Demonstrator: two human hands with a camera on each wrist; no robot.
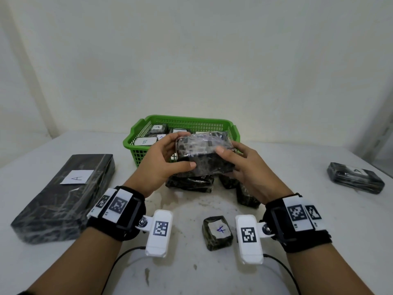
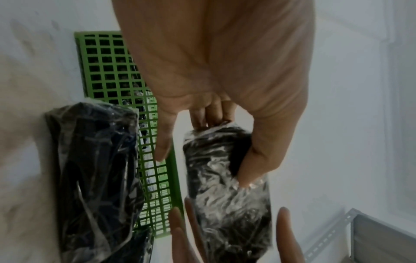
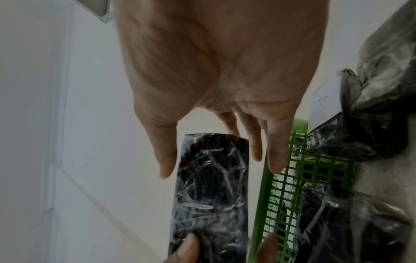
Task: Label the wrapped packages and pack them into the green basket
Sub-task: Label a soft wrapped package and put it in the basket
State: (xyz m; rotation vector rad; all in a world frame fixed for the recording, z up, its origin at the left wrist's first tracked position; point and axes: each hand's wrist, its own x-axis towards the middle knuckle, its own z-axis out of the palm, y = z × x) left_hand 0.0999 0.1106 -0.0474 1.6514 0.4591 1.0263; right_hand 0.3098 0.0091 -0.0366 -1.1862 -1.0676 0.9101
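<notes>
Head view: package between both hands' grip

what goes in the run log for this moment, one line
both hands: left hand and right hand hold unlabelled package | place: before green basket | basket: labelled packages inside

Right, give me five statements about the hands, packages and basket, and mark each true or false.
1. Both hands hold one package. True.
2. The held package shows a label. False: none is visible on it.
3. The basket is empty. False: labelled packages lie inside.
4. The long package on the left is marked A. True.
5. The small package nearest the wrists is marked B. False: it reads A.
</notes>
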